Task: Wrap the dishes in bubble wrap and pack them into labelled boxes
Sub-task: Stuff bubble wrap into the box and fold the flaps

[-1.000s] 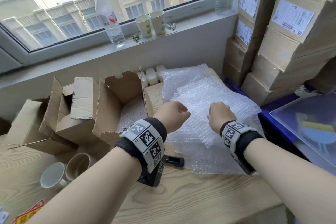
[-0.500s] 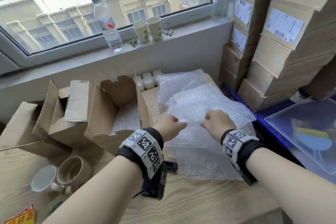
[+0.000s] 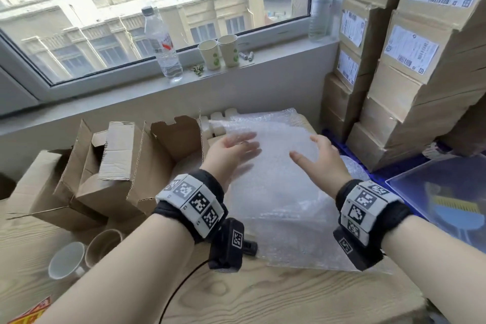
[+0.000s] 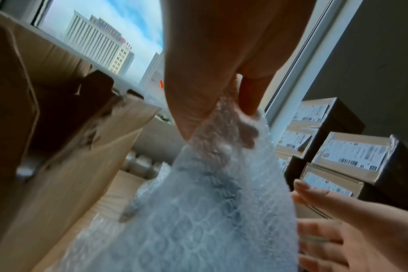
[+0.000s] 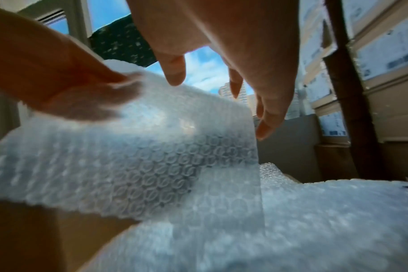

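Observation:
My left hand (image 3: 236,144) pinches the upper left edge of a bubble wrap sheet (image 3: 278,166) between thumb and fingers and holds it raised off the pile; the left wrist view shows that pinch (image 4: 221,103). My right hand (image 3: 313,150) is at the sheet's right edge with its fingers spread and gripping nothing, as the right wrist view (image 5: 221,82) confirms. More bubble wrap (image 3: 294,239) lies flat beneath on the wooden table (image 3: 263,297). A white mug (image 3: 67,260) and a brown mug (image 3: 104,244) lie on their sides at the near left. Open cardboard boxes (image 3: 118,166) stand left of the wrap.
Stacked labelled cartons (image 3: 410,66) fill the right side. A clear plastic bin (image 3: 447,205) sits below them. On the window sill stand a water bottle (image 3: 163,42) and two paper cups (image 3: 221,52). White foam blocks (image 3: 218,118) are behind the wrap.
Both hands were curled low on the bubble wrap pile. They have risen, the left lifting the top sheet, and the right hand's fingers have spread apart.

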Motion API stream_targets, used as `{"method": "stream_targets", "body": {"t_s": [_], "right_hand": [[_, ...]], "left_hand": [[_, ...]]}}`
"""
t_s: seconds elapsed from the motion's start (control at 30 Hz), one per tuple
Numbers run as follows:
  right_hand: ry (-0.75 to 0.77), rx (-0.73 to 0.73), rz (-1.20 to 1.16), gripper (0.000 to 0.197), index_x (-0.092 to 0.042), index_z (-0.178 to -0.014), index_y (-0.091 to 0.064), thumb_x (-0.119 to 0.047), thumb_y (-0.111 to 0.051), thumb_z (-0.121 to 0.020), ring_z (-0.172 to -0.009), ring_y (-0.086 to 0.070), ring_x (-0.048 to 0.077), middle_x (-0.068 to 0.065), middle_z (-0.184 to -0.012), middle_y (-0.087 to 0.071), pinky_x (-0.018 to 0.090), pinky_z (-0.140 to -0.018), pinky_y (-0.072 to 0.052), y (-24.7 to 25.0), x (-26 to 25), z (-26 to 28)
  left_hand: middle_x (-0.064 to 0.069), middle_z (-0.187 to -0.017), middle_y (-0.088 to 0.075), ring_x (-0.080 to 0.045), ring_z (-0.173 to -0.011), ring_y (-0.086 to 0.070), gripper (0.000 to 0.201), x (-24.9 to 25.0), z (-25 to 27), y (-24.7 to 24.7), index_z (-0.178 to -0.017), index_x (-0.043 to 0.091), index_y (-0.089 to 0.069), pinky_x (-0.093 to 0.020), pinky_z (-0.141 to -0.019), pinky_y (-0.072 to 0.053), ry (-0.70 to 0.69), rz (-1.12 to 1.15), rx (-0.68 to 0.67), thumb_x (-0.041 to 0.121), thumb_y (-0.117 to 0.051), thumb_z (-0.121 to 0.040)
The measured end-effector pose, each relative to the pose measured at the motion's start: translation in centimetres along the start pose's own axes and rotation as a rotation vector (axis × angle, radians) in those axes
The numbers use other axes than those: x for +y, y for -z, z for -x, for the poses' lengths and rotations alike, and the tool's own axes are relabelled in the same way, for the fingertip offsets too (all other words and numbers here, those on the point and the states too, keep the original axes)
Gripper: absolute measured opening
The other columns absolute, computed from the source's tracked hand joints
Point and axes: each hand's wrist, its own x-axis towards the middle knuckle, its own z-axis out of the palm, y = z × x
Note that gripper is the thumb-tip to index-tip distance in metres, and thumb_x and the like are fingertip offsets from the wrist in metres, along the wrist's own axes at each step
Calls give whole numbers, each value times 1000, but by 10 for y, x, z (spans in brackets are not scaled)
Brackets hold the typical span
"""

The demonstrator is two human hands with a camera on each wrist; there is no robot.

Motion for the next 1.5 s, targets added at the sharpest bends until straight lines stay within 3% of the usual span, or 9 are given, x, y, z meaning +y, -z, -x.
{"method": "stream_targets", "body": {"t_s": [0.17,0.3,0.4,0.6,0.93,1.07,1.23,1.37,1.5], "right_hand": [[31,13,-397,65,-29,-137,-37,-1,-64,-85,-79,-66,10,7,-85,-64,24,-77,-48,-1,-20,-21],[175,5,-304,50,-21,-123,-58,7,-61,-82,-68,-55,3,0,-77,-57,8,-67,-46,-15,-54,-31],[235,27,-223,30,-13,-108,-67,2,-65,-82,-67,-52,0,-7,-75,-57,7,-62,-43,-26,-87,-31],[305,104,-116,16,-20,-83,-60,-22,-75,-78,-85,-52,12,5,-102,-58,20,-76,-40,-38,-143,-31],[-108,-202,-491,94,-5,-135,-36,-47,-79,-62,-114,-49,30,12,-125,-46,40,-75,-50,-74,-193,-38],[-198,-396,-573,32,0,-108,-54,-13,-69,-83,-95,-57,29,17,-108,-57,44,-79,-52,-108,-206,-25],[9,-251,90,27,6,-106,-53,3,-62,-81,-83,-62,25,16,-95,-62,35,-72,-54,-137,-222,-39],[57,-307,602,62,-1,-136,-32,-11,-66,-85,-113,-54,29,15,-125,-53,34,-90,-46,-159,-226,-49],[77,-417,743,70,-10,-144,-25,-10,-63,-86,-119,-52,29,12,-135,-49,36,-99,-43,-194,-222,-61]], "left_hand": [[-7,-99,-66,-15,-90,-68,19,17,7,30,-110,11,-56,-32,-81,-56,-86,-58,90,7,-59,-92],[-11,-119,-61,-23,-109,-60,85,30,4,72,-142,14,-28,-42,-96,-50,-275,-445,417,23,-79,-75],[-9,-133,-48,-25,-111,-58,111,38,10,97,-146,36,-19,-41,-100,-46,-305,-666,306,24,-89,-60],[-7,-138,-39,-18,-130,-37,38,45,20,134,-121,23,-61,-28,-107,-30,-263,-994,466,40,-63,-87],[-1,-101,-61,-16,-84,-61,18,51,30,173,-117,18,-50,-29,-60,-52,-66,237,190,23,-44,-100],[-5,-98,-62,-19,-83,-63,14,49,26,176,-107,14,-51,-33,-64,-55,15,334,128,16,-39,-102],[-5,-91,-54,-19,-79,-51,16,30,8,196,-80,19,-49,-35,-76,-46,-24,-425,235,19,-52,-95],[-4,-128,-49,-20,-115,-51,41,9,-7,218,-122,23,-56,-33,-100,-42,-78,-969,191,37,-64,-84],[-2,-129,-52,-19,-118,-49,48,-5,-10,227,-124,25,-58,-30,-100,-41,-76,-1123,-10,39,-69,-80]]}}
